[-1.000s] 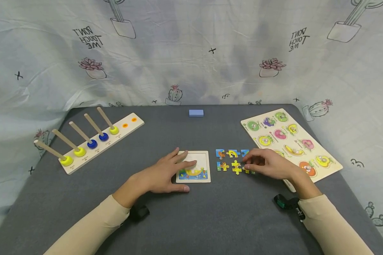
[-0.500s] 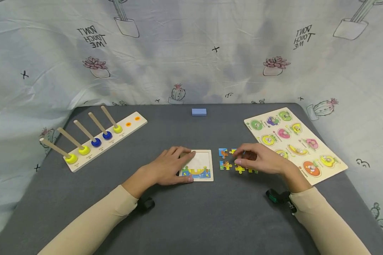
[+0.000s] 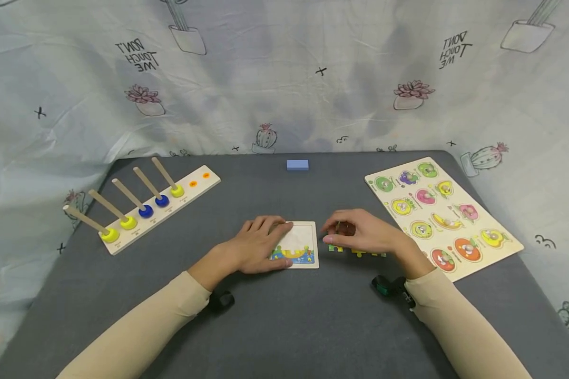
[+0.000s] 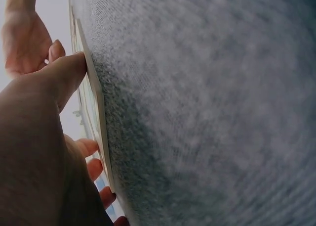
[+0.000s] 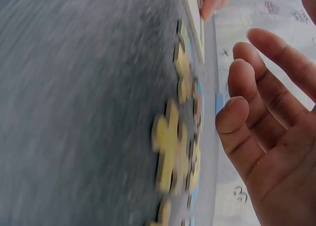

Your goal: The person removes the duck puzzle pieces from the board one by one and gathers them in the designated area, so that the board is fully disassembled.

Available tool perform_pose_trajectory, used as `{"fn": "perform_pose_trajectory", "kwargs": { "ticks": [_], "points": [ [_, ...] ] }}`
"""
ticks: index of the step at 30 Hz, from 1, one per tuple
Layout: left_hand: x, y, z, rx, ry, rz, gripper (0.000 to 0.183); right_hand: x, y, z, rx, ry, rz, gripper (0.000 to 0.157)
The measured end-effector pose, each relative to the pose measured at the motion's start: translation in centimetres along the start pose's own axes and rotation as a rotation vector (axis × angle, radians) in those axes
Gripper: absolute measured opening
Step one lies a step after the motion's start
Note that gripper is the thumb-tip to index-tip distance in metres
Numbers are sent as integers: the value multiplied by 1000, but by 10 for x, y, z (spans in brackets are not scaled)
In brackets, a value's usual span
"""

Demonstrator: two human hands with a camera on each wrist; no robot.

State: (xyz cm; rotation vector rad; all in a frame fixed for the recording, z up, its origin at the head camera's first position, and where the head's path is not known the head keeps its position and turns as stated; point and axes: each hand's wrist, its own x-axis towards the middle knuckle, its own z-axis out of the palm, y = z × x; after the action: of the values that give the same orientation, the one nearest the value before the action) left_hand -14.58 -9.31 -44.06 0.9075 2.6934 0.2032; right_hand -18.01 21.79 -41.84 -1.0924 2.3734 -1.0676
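Tray: square, pale wooden jigsaw tray point(image 3: 305, 233), flat on the dark grey cloth-covered table point(image 3: 284, 326) under the left hand point(image 3: 253, 247); thumb on near rim, fingers arched across to the far side, grasping it.
Fitted row: blue-and-yellow picture strip point(image 3: 304, 257), inside the near rim, just beyond the left thumb.
Loose pieces: small, flat, wooden-looking jigsaw pieces point(image 5: 170, 149), blue and yellow, on the cloth below the right hand point(image 3: 365, 230); count partly hidden.
Right fingers: loosely curved, nothing seen between them.
Handling: pieces presumably light, stiff, apt to slide; narrow tabs likely weakest.
Hold point: opposite cut edges, thumb against fingertip.
Obstruction: left palm covers the tray's left part; neighbouring pieces crowd fingertip room.
Right of right fingers: pale wooden fruit-puzzle board point(image 3: 495, 255), close by.
Left of left fingers: pale wooden counting board with pegs point(image 3: 192, 193), yellow and blue rings, well apart.
Beyond both hands: blue rectangular block point(image 3: 297, 166).
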Motion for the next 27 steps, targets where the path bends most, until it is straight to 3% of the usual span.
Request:
{"fn": "perform_pose_trajectory", "kwargs": {
  "ticks": [11,16,21,27],
  "points": [
    [-3,-5,-3,-64,-2,45,88,23,-6,10,16,-69,-37,23],
    [-12,-1,-3,-67,44,89,83,26,-6,10,38,-77,-54,23],
    [-22,13,-4,-52,104,140,69,29,-5,6,28,-27,-65,22],
    [-29,42,-6,5,83,205,65,35,-5,1,2,-6,-51,23]
  ]
}}
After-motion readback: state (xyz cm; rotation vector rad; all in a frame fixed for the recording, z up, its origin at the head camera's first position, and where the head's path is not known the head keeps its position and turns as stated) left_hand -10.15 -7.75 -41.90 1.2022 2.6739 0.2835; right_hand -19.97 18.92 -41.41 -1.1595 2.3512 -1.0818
